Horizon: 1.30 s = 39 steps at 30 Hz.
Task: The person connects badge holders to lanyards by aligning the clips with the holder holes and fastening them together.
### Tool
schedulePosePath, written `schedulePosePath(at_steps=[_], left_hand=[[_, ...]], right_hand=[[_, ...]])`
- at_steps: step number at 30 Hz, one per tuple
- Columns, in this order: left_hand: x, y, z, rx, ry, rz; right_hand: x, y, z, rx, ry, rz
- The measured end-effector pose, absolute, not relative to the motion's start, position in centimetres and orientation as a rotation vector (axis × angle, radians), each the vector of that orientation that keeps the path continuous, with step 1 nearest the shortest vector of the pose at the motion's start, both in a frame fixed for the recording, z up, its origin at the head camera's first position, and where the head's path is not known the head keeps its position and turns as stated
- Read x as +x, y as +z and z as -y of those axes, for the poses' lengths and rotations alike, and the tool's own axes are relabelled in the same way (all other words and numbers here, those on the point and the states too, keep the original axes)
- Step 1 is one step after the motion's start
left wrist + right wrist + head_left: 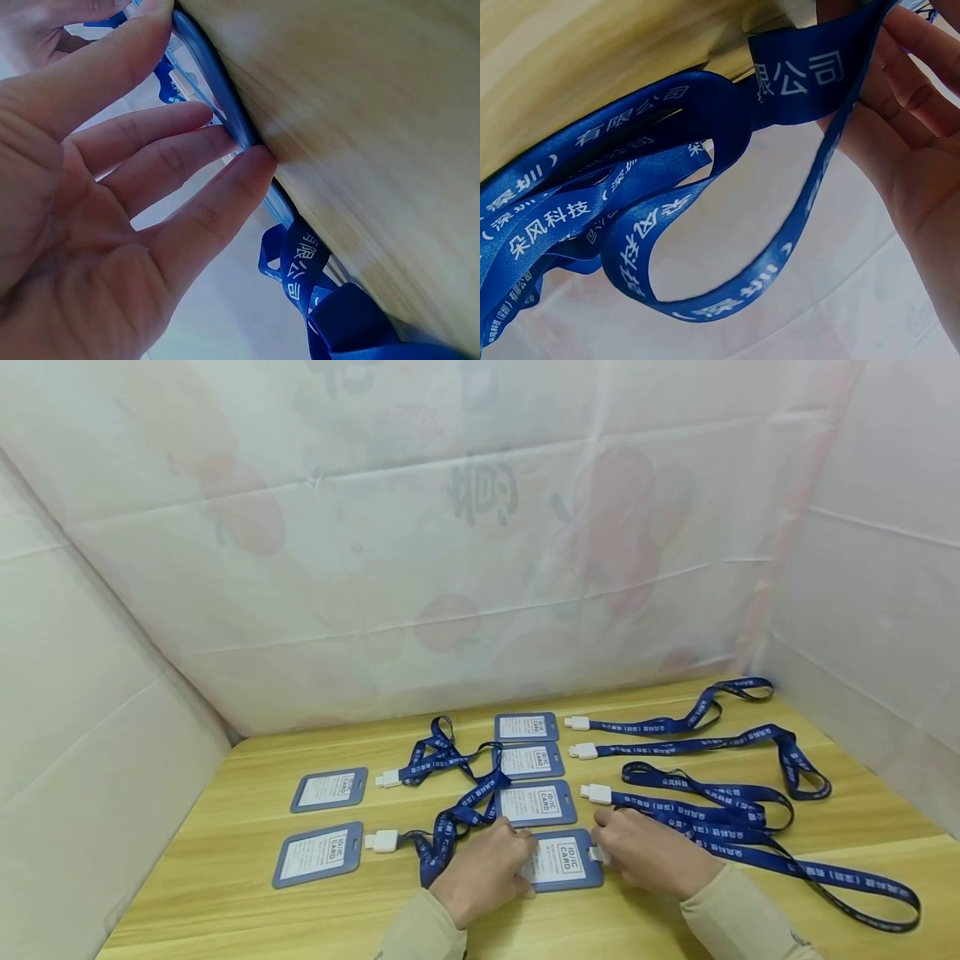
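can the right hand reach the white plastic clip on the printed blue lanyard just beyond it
Probably yes, after letting go: the white plastic clip lies uncovered just beyond the right hand, which seems to pinch another white clip at a blue rectangular card holder.

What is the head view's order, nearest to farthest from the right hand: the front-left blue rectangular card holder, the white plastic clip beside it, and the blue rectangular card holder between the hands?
1. Blue card holder between the hands, just left of the right hand.
2. White clip, farther left, past the left hand.
3. Front-left card holder, left of the clip.
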<state>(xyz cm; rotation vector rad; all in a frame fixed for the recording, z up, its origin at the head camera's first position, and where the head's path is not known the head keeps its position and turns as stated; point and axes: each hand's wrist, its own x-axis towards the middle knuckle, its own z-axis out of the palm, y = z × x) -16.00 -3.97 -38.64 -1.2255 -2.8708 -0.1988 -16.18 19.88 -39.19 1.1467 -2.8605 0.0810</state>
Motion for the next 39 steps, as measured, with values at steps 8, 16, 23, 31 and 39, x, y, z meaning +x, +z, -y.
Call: schedulePosePath(at_steps=[8, 16, 23, 31, 39], left_hand=[[-16.02, -38.63, 4.04, -1.227, -0.187, 2.866], [-16.07, -38.63, 3.93, -1.231, -0.181, 2.864], [-16.08, -38.58, 3.78, -1.233, -0.173, 2.86], [-16.11, -38.52, 3.9, -1.225, -0.173, 2.88], [-16.13, -38.67, 3.98, -1.222, -0.23, 2.901]], right_hand=[[-16.26, -39.18, -19.74, 1.136, 0.077, 2.87], [-16.2, -39.08, -19.78, 1.136, 0.063, 2.864], [-16.19, -38.92, -19.88, 1.133, 0.065, 2.872], [-16.14, -38.91, -19.55, 1.132, 0.071, 2.886], [-16.05, -39.14, -19.34, 1.123, 0.097, 2.892]])
